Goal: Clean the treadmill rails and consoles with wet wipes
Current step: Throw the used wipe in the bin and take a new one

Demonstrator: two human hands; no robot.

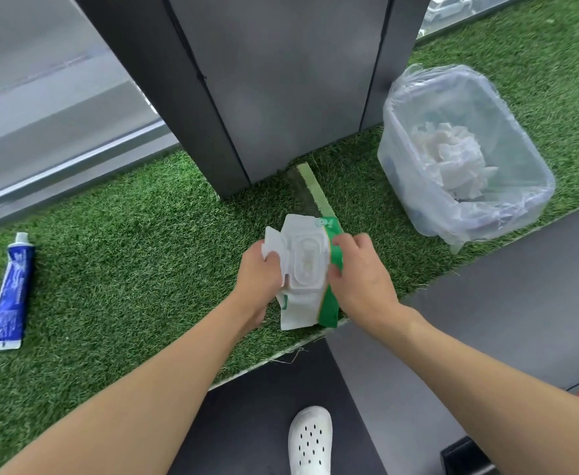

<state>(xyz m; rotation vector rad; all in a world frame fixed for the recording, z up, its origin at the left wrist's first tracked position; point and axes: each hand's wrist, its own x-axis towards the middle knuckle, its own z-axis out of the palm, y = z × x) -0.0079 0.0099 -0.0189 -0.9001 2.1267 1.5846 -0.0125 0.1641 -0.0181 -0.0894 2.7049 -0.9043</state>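
Observation:
A white and green pack of wet wipes lies on the artificial grass in the middle of the view. Its plastic flip lid stands open to the left and a wipe shows in the oval opening. My left hand grips the pack's left side at the open lid. My right hand holds the green right edge of the pack with curled fingers. No treadmill console is in view.
A bin with a clear liner holding crumpled white wipes stands at the right. A blue tube lies on the grass at the left. A dark pillar rises behind the pack. My white shoe stands on the dark floor.

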